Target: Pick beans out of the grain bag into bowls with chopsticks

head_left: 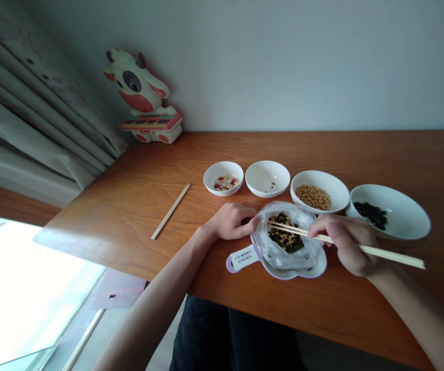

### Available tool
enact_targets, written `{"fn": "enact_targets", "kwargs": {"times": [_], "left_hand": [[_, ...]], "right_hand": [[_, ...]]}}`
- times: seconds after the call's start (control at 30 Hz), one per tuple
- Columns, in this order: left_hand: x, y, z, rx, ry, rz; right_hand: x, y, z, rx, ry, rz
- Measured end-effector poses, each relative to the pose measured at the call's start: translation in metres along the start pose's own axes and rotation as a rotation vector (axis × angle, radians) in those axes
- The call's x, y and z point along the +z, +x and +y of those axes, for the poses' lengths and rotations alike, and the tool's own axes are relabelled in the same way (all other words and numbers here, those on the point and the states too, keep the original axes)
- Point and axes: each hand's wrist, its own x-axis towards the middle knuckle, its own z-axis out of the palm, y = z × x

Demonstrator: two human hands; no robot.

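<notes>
My right hand [347, 245] grips a pair of wooden chopsticks [394, 255], whose tips reach into a clear plastic bag [263, 246]. Inside the bag lies a mix of dark green and yellow beans [285, 241]. Closed at the bag's left edge, my left hand [231, 221] pinches the plastic. Under the bag is a lilac-rimmed white dish [301, 273] with a white paper label [245, 256] on its handle. Whether the chopstick tips hold a bean is too small to tell.
Behind the bag stand white bowls: one with red-and-pale pieces [211, 178], one with a few small bits [262, 174], one with yellow beans [335, 193], one with dark pieces [407, 216]. Another chopstick pair [170, 211] lies left. A cow toy [146, 98] stands against the wall.
</notes>
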Motion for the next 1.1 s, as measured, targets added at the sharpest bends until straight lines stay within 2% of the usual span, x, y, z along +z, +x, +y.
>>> {"fn": "enact_targets", "kwargs": {"times": [0.4,0.6,0.8,0.87,1.03,1.1], "left_hand": [[0.000,0.000,-0.001,0.004,-0.005,-0.007],[0.000,0.000,-0.001,0.018,-0.019,0.002],[0.001,0.000,-0.001,0.016,-0.017,0.004],[0.001,0.000,-0.001,0.013,-0.016,0.001],[0.000,-0.001,-0.002,0.008,-0.014,-0.001],[0.000,-0.001,-0.001,0.011,-0.017,0.000]], "right_hand": [[0.000,0.002,0.005,-0.042,0.102,0.000],[-0.005,0.009,-0.005,-0.059,0.009,-0.013],[-0.006,0.015,-0.013,-0.103,-0.099,0.044],[-0.006,0.013,-0.014,-0.056,-0.064,0.033],[-0.006,0.005,-0.011,0.171,0.140,-0.043],[-0.006,0.003,-0.009,0.211,0.192,-0.061]]}}
